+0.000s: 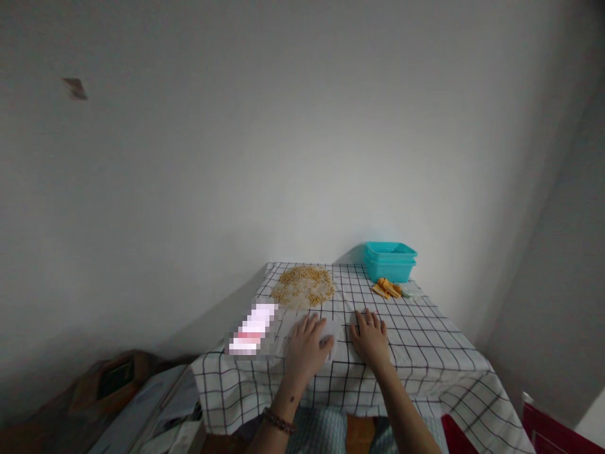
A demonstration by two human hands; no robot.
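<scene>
Both hands lie flat and open: my left hand (306,350) on a clear plastic sheet (331,334), my right hand (370,340) on the checked tablecloth (425,353). Beyond them sits a pile of grain (303,285); two stacked teal tubs (390,261) stand at the far corner.

A plain white wall (265,126) filled most of the view, dimly and evenly lit, with a small dark mark (74,87) high on it. The bench (425,353), under a black-and-white checked cloth, stood pushed into the corner against it.

Two stacked turquoise plastic tubs (390,261) at far right corner of checked-cloth surface (425,353); small orange peel pieces (386,288) just before them; blurred pink-white packet (253,328) near left edge.
</scene>
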